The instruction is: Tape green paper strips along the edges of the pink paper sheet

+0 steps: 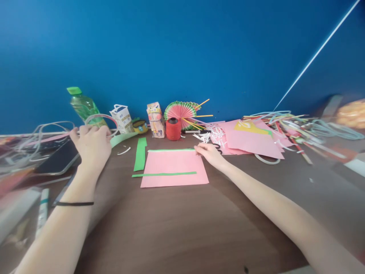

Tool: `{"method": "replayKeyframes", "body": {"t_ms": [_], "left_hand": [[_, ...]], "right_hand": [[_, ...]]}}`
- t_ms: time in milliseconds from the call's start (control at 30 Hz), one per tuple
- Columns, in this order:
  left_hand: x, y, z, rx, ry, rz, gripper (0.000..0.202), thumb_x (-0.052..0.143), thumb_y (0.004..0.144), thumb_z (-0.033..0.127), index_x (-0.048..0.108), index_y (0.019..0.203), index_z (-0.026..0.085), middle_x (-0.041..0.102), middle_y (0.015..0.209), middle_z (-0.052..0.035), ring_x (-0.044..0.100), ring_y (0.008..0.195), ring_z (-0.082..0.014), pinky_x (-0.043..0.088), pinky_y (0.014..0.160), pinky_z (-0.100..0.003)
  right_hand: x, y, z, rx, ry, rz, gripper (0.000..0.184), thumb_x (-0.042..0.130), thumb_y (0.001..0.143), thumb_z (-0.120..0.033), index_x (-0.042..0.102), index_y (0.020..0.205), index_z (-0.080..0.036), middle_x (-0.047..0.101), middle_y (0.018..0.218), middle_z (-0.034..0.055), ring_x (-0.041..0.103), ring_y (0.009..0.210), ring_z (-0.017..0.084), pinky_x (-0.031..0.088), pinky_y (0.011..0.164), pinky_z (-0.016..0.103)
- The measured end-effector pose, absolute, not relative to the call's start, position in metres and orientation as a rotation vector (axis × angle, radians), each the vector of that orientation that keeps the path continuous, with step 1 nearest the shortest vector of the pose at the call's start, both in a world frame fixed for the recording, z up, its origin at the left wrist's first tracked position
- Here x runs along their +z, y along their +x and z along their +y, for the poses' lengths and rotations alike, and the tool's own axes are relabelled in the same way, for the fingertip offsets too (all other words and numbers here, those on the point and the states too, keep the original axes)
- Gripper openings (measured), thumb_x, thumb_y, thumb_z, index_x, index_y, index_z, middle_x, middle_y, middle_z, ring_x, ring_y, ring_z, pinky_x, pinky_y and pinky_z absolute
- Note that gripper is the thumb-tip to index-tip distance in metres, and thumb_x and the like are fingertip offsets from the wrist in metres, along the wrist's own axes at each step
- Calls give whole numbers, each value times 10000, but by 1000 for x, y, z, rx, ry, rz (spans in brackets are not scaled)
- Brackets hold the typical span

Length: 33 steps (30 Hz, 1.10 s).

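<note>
Touching end of green strip [171, 150] on top edge of pink paper [173, 163]: right hand [209, 152], can't tell if pinching. Left hand [91, 146], left of paper, fingers curled round clear ring [100, 115]. Paper light, floppy; hold corner.

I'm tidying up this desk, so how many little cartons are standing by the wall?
2. A white carton stands right of the green bottle; a pink carton stands left of the red spool. Others may be hidden.

green bottle [82, 105], milk carton [122, 118], red thread spool [173, 129], paper fan [180, 110], phone [59, 159], loose straws [288, 123]
</note>
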<state>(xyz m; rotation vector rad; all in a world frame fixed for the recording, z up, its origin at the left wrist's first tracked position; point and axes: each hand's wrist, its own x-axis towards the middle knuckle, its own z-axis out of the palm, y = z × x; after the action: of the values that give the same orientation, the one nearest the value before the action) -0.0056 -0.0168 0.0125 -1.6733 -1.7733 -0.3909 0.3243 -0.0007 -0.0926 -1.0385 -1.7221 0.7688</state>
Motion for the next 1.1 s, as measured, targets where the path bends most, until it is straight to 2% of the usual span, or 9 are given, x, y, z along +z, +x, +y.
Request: {"method": "replayKeyframes", "body": {"t_ms": [100, 167, 233, 300, 400, 600, 867, 967, 1100], "left_hand": [[19, 6, -18, -590, -1877, -1917, 189, 411, 809, 306, 521, 818, 152, 565, 918, -83, 423, 1010, -266, 298, 880, -425], [21, 17, -18, -791, -2136, -2037, 177, 486, 770, 332, 508, 811, 161, 546, 847, -35, 474, 834, -191, 356, 774, -323], [20, 29, -18, -973, -2421, -2046, 196, 525, 753, 353, 488, 786, 163, 526, 774, 5, 463, 710, -129, 355, 688, -248], [16, 40, -20, -1057, -2719, -1940, 224, 551, 743, 371, 474, 765, 162, 535, 763, 15, 477, 713, -117, 353, 670, -224], [11, 56, -25, -1095, -3052, -1827, 265, 583, 731, 393, 448, 754, 166, 589, 809, -1, 534, 794, -142, 371, 688, -233], [4, 76, -34, -985, -3566, -1682, 242, 573, 766, 348, 408, 781, 171, 640, 969, -63, 549, 984, -186, 381, 793, -288], [-2, 90, -39, -893, -3677, -1674, 194, 535, 797, 316, 435, 870, 167, 645, 963, -82, 555, 1007, -188, 382, 862, -325], [-4, 95, -42, -840, -3660, -1632, 243, 494, 821, 337, 456, 996, 172, 649, 934, -66, 565, 992, -178, 382, 889, -339], [-6, 101, -46, -851, -3486, -1672, 262, 456, 833, 362, 470, 1031, 191, 656, 882, -36, 581, 943, -172, 389, 875, -345]], "right_hand": [[-92, 323, -2, 755, -1042, -1716, 342, 453, 793, -398, 500, 560, -152, 509, 584, 4, 484, 614, 141, 338, 631, 268], [-91, 322, -4, 724, -1036, -1712, 334, 448, 805, -391, 503, 577, -153, 515, 600, 7, 488, 632, 148, 343, 641, 276], [-88, 320, -7, 665, -1012, -1695, 293, 455, 807, -370, 515, 618, -155, 525, 646, 14, 495, 671, 158, 356, 658, 286], [-85, 317, -12, 585, -964, -1674, 212, 479, 800, -334, 542, 699, -158, 538, 736, 27, 505, 741, 172, 378, 683, 296], [-79, 311, -21, 488, -859, -1679, 148, 509, 795, -270, 571, 888, -172, 522, 917, 54, 519, 834, 178, 422, 723, 306], [-69, 302, -41, 429, -657, -1754, 374, 515, 820, -191, 474, 1189, -237, 460, 1129, 67, 483, 1038, 191, 425, 888, 344], [-66, 297, -50, 333, -630, -1855, 358, 503, 831, -170, 517, 1183, -234, 471, 1163, 67, 429, 1135, 210, 346, 1007, 399], [-67, 296, -51, 367, -643, -1890, 391, 496, 827, -151, 508, 1211, -225, 451, 1232, 66, 408, 1175, 201, 329, 1026, 386], [-68, 296, -51, 424, -665, -1883, 431, 484, 824, -132, 492, 1244, -232, 427, 1291, 46, 380, 1213, 182, 300, 1052, 357]]}}
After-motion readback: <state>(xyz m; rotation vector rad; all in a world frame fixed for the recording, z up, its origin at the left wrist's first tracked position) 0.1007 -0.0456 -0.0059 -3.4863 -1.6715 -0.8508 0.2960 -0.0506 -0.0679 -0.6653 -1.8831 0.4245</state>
